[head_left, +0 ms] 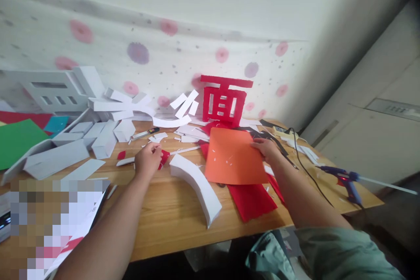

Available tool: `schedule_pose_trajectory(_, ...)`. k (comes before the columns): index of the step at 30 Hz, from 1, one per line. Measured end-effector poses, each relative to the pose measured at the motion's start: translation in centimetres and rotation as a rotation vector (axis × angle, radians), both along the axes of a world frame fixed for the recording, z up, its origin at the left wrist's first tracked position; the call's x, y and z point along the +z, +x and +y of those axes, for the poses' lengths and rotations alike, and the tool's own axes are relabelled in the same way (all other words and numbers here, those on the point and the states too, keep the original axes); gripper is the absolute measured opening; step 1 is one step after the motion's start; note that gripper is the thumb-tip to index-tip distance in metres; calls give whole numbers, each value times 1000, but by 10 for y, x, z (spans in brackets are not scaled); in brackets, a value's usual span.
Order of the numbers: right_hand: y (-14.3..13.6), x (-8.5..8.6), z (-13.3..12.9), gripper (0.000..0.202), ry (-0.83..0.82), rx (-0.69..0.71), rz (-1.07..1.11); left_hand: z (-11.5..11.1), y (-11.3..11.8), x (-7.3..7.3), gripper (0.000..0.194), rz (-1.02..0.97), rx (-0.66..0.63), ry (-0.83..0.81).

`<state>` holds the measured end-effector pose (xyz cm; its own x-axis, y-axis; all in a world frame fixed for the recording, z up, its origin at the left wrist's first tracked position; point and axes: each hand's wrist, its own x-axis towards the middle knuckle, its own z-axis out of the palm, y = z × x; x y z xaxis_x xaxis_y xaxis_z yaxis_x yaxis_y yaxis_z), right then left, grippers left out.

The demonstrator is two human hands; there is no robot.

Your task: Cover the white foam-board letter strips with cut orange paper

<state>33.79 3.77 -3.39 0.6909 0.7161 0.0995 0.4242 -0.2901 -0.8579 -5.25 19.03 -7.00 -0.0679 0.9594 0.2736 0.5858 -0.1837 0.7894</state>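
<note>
My right hand (pixel 267 148) grips the right edge of an orange sheet (pixel 236 157) with a few white flecks on it. Under the sheet, red felt-like pieces (pixel 252 201) stick out over the wooden table. My left hand (pixel 148 159) is closed, its fingertips pinched together beside a small red scrap (pixel 164 159); whether anything is between them is hidden. Between my hands lies a curved white foam-board piece (pixel 197 188). Behind the orange sheet, a red three-dimensional character (pixel 225 100) stands upright against the patterned wall covering.
White box-like pieces (pixel 106 138) and a large white character (pixel 55 89) crowd the left. A utility knife (pixel 144 133) lies among scraps. At the right edge rests a blue glue gun (pixel 344 179) with its stick protruding; a black cord (pixel 305 162) runs nearby. A green sheet (pixel 21 142) lies far left.
</note>
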Motion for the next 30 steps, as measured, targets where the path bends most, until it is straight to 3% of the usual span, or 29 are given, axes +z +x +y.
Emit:
schedule_pose_trajectory(4, -3, 20, -2, 32, 121, 3, 72, 1, -1, 1, 21, -2, 10, -4)
schedule_pose_trajectory(9, 46, 53, -35, 31, 275, -203, 71, -5, -1, 5, 23, 6, 65, 43)
schedule_pose_trajectory(12, 72, 45, -54, 28, 273, -320, 132, -16, 4, 19, 27, -9, 96, 95)
schedule_pose_trajectory(14, 78, 31, -62, 36, 279, -367, 202, -28, 15, 38, 27, -12, 61, 135)
schedule_pose_trajectory(16, 78, 19, -65, 49, 322, -384, 273, -44, 36, 63, 22, 14, -57, 171)
schedule_pose_trajectory(19, 71, 14, -62, 60, 436, -363, 341, -81, 88, 99, 18, 105, -463, 203)
schedule_pose_trajectory(21, 63, 19, -58, 56, 509, -323, 352, -111, 133, 113, 18, 171, -693, 182)
schedule_pose_trajectory(25, 37, 37, -50, 50, 638, -217, 340, -160, 214, 118, 43, 324, -982, 161)
schedule_pose_trajectory(28, 11, 42, -51, 49, 780, -110, 325, -177, 248, 116, 56, 379, -996, 51)
schedule_pose_trajectory(30, -4, 40, -56, 48, 846, -62, 349, -181, 256, 112, 49, 362, -950, 21)
